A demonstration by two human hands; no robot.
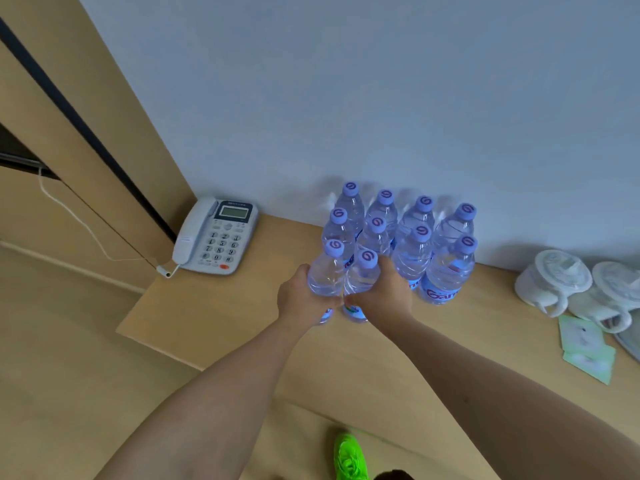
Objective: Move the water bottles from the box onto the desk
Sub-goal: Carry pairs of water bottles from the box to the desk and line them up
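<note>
Pale wood runs underfoot and up into the desk (221, 317), which butts against a plain grey-white wall (346, 98). Nearest the camera, a bright green shoe (348, 455) stands on the floor, and both bare forearms reach forward over the desk edge.

At the front of the desk, the left hand (301, 299) is wrapped around the body of one bottle (325, 275), fingers curled round its far side, thumb on the near side. The right hand (384, 292) grips a second bottle (360, 282) the same way. The two bottles are upright and touching, held low on the body rather than by the cap, probably so that they stay steady as they are set down. Their bases look to be on or just above the desk; I cannot tell which.

Just behind them stand eight more bottles (415, 251) in tight rows, reaching back to the wall. Packing them close leaves the front of the desk free, and the pair in hand seems meant to start a new front row. The box is not in view, so how many bottles remain in it cannot be judged.

Left of the bottles sits a telephone (214, 233) near the wall, its cord trailing off the desk. To the right, well apart, lie white cups (554, 282) wrapped in plastic and some green packets (585, 351).
</note>
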